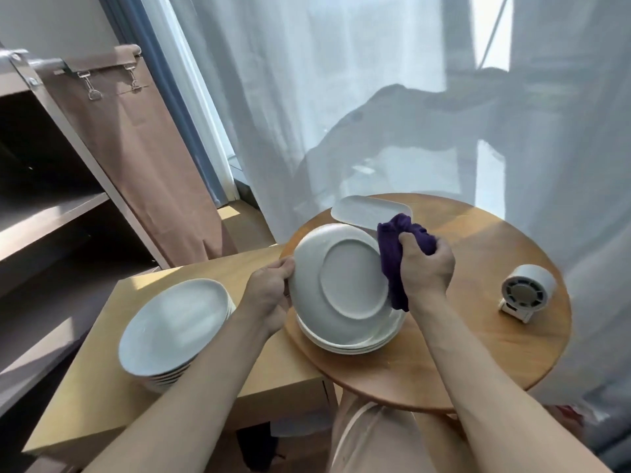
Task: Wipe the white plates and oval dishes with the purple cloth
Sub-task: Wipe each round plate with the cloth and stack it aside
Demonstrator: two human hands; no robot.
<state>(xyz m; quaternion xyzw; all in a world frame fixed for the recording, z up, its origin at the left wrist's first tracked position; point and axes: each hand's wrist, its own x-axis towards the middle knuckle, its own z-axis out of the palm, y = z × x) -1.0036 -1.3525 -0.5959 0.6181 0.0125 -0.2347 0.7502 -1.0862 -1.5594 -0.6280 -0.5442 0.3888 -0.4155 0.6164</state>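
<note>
Purple cloth (392,264) is clutched tight by the right hand (426,268) against the upturned white plate (341,278), centre frame. Its left rim is gripped by the left hand (269,291). The underside should be swept in overlapping strokes, rim included.

Small white fan (526,292) on round wooden table (478,353); sheer curtain (375,97) behind.

Ahead of you a sheer white curtain (341,97) glows with daylight; dark shelves (51,213) and clipped brown fabric (143,158) stand at your left.
</note>
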